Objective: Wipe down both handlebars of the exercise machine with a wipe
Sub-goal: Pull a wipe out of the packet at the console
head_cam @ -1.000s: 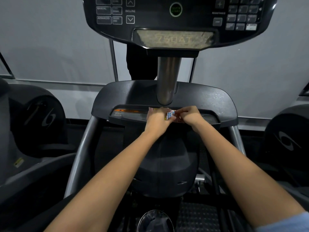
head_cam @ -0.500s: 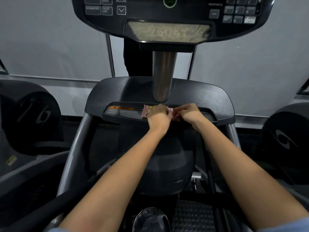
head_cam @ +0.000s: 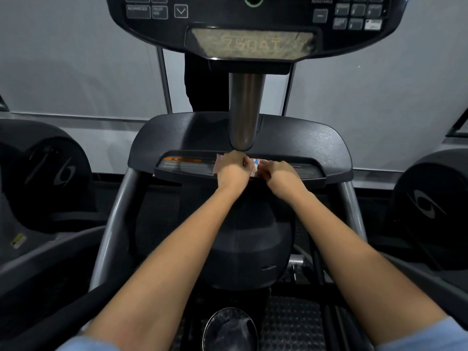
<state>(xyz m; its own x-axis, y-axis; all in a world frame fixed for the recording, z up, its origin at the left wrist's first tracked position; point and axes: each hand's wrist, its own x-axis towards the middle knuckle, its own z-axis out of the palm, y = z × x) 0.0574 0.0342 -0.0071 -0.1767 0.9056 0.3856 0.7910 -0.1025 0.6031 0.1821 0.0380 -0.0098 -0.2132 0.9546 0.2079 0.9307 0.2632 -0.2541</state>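
Dark grey exercise machine (head_cam: pixel 316 148), silver tubular handlebars (head_cam: pixel 111 224) unwiped. Left hand (head_cam: pixel 231 171) and right hand (head_cam: pixel 281 174) both pinch small pink-white wipe sachet (head_cam: pixel 254 168) above the machine's shelf. Risk: the sachet slips or tears unevenly, the wipe drops to the floor.

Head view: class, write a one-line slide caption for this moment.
Both hands, left hand and right hand, pinch a small wipe packet over the exercise machine's shelf, handlebars not yet wiped.
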